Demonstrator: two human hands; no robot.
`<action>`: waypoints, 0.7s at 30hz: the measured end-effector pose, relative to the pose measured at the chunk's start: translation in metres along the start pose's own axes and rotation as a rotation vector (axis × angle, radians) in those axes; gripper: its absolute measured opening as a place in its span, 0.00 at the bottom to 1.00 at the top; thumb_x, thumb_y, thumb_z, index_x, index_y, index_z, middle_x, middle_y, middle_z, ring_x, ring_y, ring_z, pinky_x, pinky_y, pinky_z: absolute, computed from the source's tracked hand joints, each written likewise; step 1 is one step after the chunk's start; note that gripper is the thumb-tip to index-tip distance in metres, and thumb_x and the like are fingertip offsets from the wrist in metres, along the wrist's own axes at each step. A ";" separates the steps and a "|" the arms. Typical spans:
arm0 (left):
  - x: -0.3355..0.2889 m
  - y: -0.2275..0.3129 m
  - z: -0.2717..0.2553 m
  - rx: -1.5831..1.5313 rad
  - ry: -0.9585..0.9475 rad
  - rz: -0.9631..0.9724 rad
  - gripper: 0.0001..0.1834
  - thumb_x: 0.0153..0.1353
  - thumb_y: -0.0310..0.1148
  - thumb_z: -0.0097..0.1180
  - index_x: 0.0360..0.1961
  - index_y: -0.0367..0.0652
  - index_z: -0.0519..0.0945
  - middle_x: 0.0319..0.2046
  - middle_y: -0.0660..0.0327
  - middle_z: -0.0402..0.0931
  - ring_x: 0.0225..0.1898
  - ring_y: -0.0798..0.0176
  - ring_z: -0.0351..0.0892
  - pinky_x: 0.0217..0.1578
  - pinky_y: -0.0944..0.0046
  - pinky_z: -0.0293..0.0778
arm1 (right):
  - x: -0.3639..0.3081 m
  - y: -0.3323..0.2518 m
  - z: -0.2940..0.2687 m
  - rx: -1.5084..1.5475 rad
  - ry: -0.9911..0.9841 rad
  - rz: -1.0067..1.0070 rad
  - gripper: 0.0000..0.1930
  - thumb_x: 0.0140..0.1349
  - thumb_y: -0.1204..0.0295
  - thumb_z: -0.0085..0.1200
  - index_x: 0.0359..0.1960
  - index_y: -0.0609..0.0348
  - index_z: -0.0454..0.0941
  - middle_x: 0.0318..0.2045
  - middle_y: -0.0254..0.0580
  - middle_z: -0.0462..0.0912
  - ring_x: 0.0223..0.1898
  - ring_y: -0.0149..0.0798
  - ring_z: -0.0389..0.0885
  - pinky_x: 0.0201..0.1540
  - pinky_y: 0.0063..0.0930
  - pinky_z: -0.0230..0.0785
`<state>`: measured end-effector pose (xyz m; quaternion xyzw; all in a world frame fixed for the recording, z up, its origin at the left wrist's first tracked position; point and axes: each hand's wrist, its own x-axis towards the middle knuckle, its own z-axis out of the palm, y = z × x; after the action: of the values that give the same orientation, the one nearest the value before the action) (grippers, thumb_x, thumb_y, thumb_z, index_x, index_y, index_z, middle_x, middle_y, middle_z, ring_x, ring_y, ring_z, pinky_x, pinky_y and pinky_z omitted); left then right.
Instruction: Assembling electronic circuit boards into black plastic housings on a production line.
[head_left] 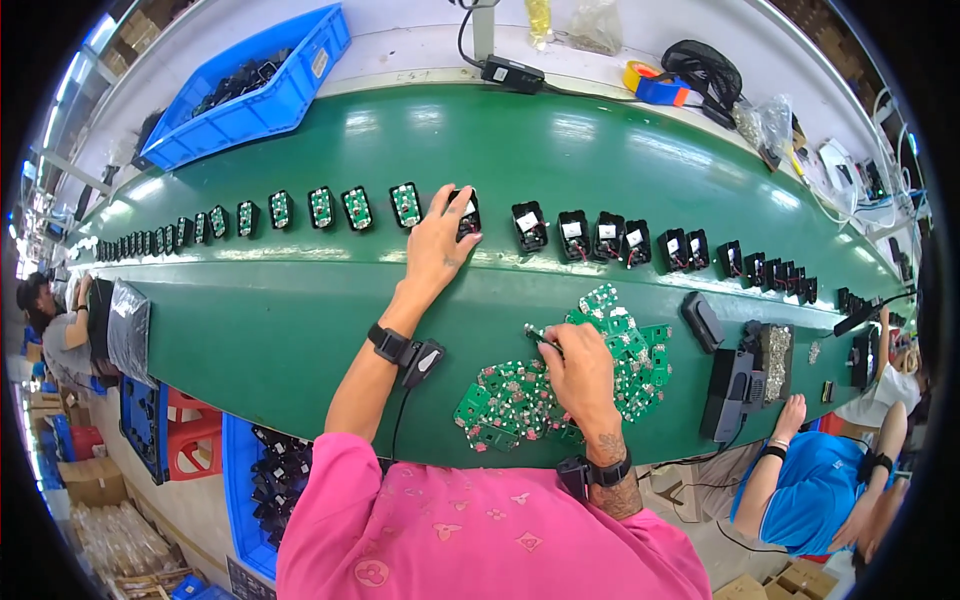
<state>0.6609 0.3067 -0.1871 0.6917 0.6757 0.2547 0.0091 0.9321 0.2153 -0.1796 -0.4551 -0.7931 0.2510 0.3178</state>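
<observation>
My left hand (436,242) reaches across the green bench. Its fingers are around a small black plastic housing (469,222) in the row, partly hidden by them. My right hand (583,372) pinches a small green circuit board (541,338), seen nearly edge-on, over a loose pile of green circuit boards (643,362). To the left of my left hand stand housings with green boards in them, such as this filled housing (405,204). Rightward, the open housings (529,228) show a white part and thin wires inside.
A blue crate (240,115) of black parts sits at the back left. Right of the pile are a black case (703,321) and a dark grey device (728,392). Tape rolls (655,84) and cables lie behind. A co-worker in blue (812,490) is close on the right.
</observation>
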 end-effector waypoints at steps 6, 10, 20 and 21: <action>-0.022 0.053 -0.029 -0.365 -0.026 -0.168 0.21 0.55 0.47 0.67 0.44 0.44 0.87 0.48 0.52 0.79 0.31 0.55 0.81 0.38 0.57 0.76 | 0.003 0.003 -0.011 0.448 0.193 0.343 0.07 0.65 0.77 0.59 0.41 0.65 0.76 0.29 0.36 0.78 0.19 0.23 0.74 0.20 0.22 0.65; -0.051 0.104 -0.067 -0.431 -0.255 -0.145 0.16 0.55 0.42 0.66 0.36 0.39 0.89 0.26 0.55 0.81 0.27 0.64 0.79 0.29 0.65 0.72 | 0.009 0.001 -0.018 0.784 0.229 0.430 0.10 0.66 0.80 0.58 0.46 0.68 0.74 0.35 0.38 0.78 0.22 0.24 0.78 0.22 0.17 0.70; -0.058 0.123 -0.058 -0.322 -0.578 -0.231 0.25 0.54 0.52 0.64 0.32 0.36 0.88 0.26 0.49 0.80 0.26 0.51 0.81 0.30 0.56 0.75 | 0.008 -0.006 -0.019 0.683 0.215 0.179 0.09 0.64 0.82 0.57 0.46 0.66 0.79 0.36 0.37 0.79 0.27 0.25 0.79 0.27 0.17 0.71; -0.058 0.122 -0.056 -0.304 -0.599 -0.249 0.24 0.54 0.51 0.65 0.34 0.36 0.88 0.28 0.49 0.81 0.25 0.52 0.81 0.30 0.57 0.75 | 0.009 -0.009 -0.021 0.671 0.232 0.197 0.07 0.63 0.83 0.58 0.42 0.66 0.81 0.36 0.37 0.80 0.29 0.26 0.79 0.29 0.19 0.71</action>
<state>0.7565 0.2232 -0.1149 0.6388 0.6765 0.1353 0.3404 0.9391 0.2209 -0.1569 -0.4248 -0.5778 0.4734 0.5114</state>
